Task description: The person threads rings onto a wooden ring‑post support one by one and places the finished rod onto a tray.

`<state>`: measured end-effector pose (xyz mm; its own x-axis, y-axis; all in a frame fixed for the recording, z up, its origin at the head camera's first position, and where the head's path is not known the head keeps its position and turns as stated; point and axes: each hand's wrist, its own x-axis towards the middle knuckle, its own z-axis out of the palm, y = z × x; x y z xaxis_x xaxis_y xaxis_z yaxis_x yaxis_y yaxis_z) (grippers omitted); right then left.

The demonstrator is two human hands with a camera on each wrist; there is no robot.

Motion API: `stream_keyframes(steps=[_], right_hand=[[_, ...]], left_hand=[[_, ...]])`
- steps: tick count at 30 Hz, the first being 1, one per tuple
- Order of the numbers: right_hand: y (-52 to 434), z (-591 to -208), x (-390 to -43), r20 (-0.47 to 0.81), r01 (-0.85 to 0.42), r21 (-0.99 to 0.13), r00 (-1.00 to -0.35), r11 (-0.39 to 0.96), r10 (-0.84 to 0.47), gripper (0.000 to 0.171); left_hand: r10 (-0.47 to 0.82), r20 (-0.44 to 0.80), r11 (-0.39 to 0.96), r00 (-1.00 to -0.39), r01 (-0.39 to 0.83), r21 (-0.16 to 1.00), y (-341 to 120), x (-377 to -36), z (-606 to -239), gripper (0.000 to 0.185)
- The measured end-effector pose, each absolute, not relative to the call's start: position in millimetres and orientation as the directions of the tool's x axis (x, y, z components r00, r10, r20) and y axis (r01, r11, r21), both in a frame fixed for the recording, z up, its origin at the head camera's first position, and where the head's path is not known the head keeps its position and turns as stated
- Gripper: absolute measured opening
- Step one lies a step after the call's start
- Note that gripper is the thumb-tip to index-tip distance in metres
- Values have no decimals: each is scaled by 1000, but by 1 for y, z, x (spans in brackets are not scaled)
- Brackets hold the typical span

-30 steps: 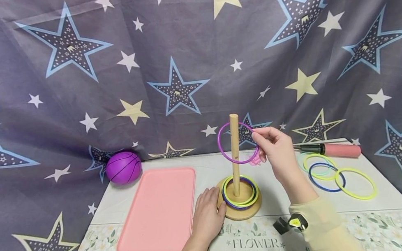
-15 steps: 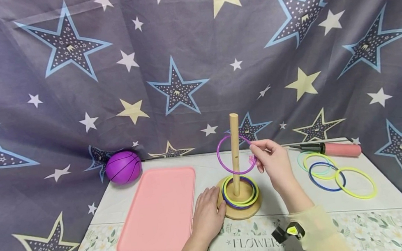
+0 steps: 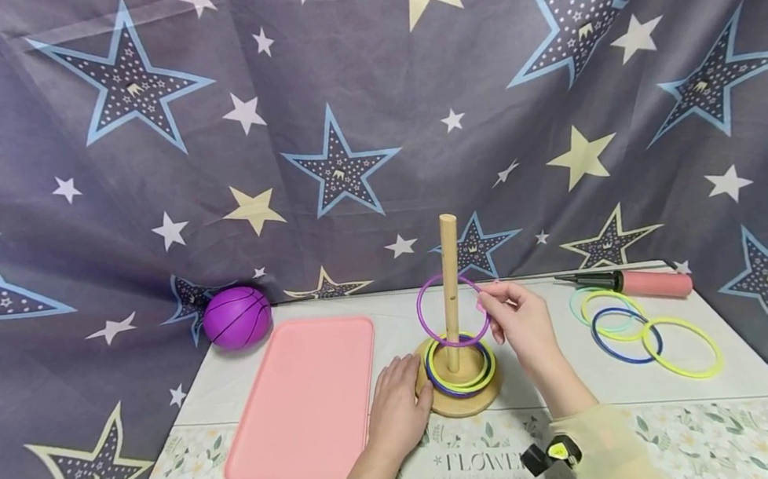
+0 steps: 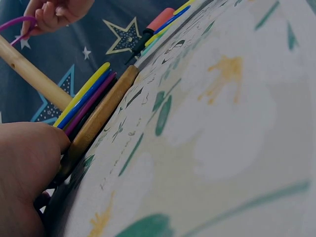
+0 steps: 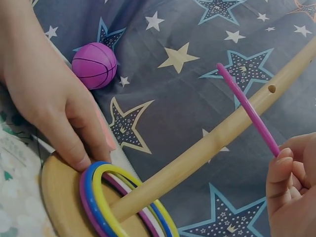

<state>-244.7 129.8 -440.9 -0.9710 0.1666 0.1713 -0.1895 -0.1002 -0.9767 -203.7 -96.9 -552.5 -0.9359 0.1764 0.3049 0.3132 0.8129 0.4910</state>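
A wooden ring-toss stand has an upright post (image 3: 451, 263) and a round base (image 3: 465, 406). On the base lie a yellow ring (image 4: 84, 94), a blue ring (image 4: 91, 91) and a purple ring (image 4: 98, 94), stacked about the post. My right hand (image 3: 525, 322) pinches another purple ring (image 3: 424, 322) between thumb and fingers. It is tilted and encircles the post, above the stacked rings. My left hand (image 3: 396, 408) lies at the base's left side, fingers extended, with fingertips on the base edge near the stack in the right wrist view.
A pink tray (image 3: 303, 407) lies left of the stand, with a purple ball (image 3: 237, 318) behind it. At right are loose rings, including a yellow ring (image 3: 685, 373) and a blue ring (image 3: 598, 345), plus a hand pump (image 3: 655, 283). A star-patterned cloth (image 3: 365, 76) hangs behind.
My right hand has lowered the purple ring along the post, from near its top to just over the stack. My left hand has stayed at the base.
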Motion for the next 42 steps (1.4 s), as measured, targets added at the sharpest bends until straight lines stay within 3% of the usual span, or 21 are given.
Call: stream_keyframes(steps=[42], right_hand=[[139, -511, -244, 41, -39, -999, -989, 18, 145, 20]], left_hand=[[161, 298, 810, -941, 298, 505, -96, -203, -551, 55]])
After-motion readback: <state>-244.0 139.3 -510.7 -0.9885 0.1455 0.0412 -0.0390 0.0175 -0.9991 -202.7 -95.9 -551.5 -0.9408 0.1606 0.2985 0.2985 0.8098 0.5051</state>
